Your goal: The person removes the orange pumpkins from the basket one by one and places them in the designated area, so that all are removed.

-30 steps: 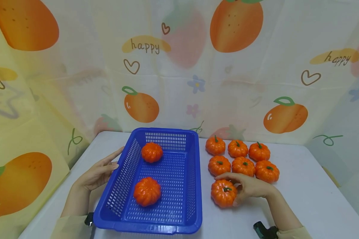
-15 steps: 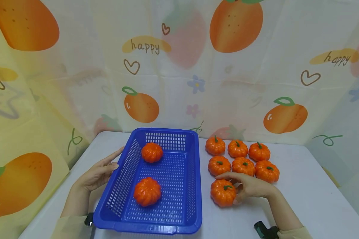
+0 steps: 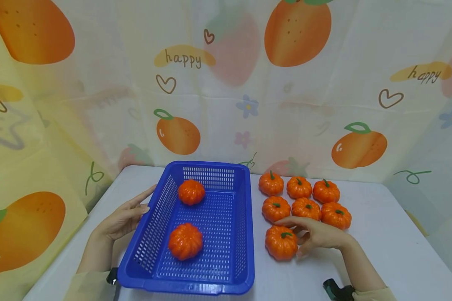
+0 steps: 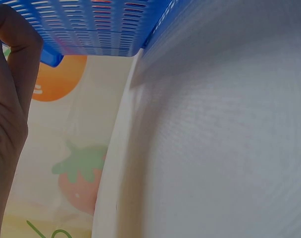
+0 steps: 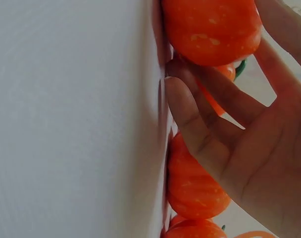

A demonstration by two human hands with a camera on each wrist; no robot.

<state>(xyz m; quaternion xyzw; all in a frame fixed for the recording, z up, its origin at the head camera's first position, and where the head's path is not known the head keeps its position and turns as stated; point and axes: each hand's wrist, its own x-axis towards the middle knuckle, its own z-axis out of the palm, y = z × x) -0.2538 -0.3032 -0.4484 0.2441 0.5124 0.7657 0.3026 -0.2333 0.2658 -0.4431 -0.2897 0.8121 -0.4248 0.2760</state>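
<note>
An orange pumpkin [image 3: 281, 243] with a green stem stands upright on the table just right of the basket. Around its right side, my right hand [image 3: 318, 235] holds its fingers loosely spread; in the right wrist view the thumb and fingers [image 5: 182, 99] stand apart beside the pumpkin [image 5: 215, 29]. My left hand [image 3: 122, 219] touches the outer left wall of a blue plastic basket [image 3: 253, 234], index finger extended along the rim. Two pumpkins lie inside the basket, one [image 3: 191, 192] toward the back and one [image 3: 186, 241] nearer the front, stems hidden.
Behind the right hand, several more pumpkins stand in two rows, including a front-row pumpkin [image 3: 336, 215] and a back-row pumpkin [image 3: 271, 183]. All rest on a white table [image 3: 391, 242]. A fruit-printed cloth [image 3: 226, 113] hangs beyond the table's far edge.
The pumpkin by my right hand has tipped slightly and settled. My right fingers have loosened and drawn back a little to the right. The left hand and basket have stayed still.
</note>
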